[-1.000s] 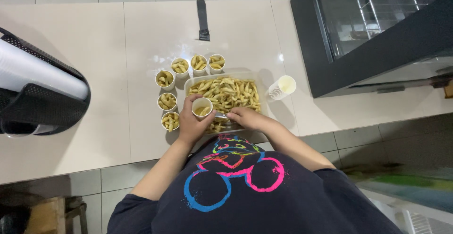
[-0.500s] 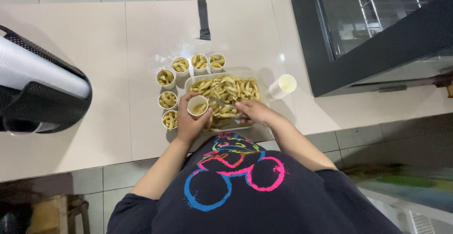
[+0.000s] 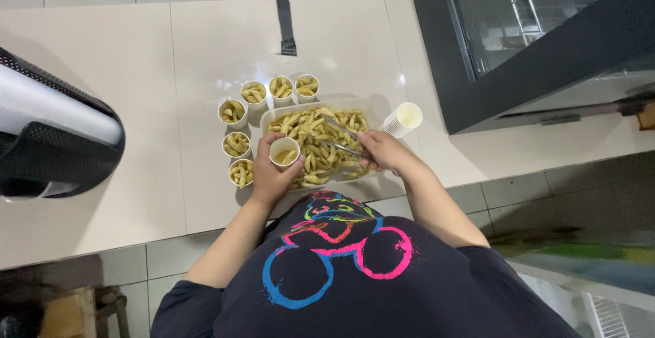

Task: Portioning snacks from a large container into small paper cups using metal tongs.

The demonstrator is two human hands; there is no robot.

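Note:
My left hand [image 3: 269,174] grips a small white paper cup [image 3: 284,151] with a few fried pieces in it, held over the near left edge of a clear plastic tray [image 3: 267,114]. The tray is heaped with yellow fried sticks [image 3: 315,133]. My right hand [image 3: 385,150] holds metal tongs [image 3: 341,137] whose tips reach into the pile. Several filled cups stand left of and behind the tray: one [image 3: 233,112], another [image 3: 237,143], a third [image 3: 241,171].
A stack of unfilled white cups [image 3: 402,118] lies right of the tray. A black glass-fronted cabinet [image 3: 532,38] stands at the right. A dark mesh-sided appliance [image 3: 54,133] sits at the left. A black strip [image 3: 285,24] lies on the counter behind.
The tongs in my right hand have moved from the tray's near edge up into the middle of the pile. My left hand keeps the cup in about the same spot.

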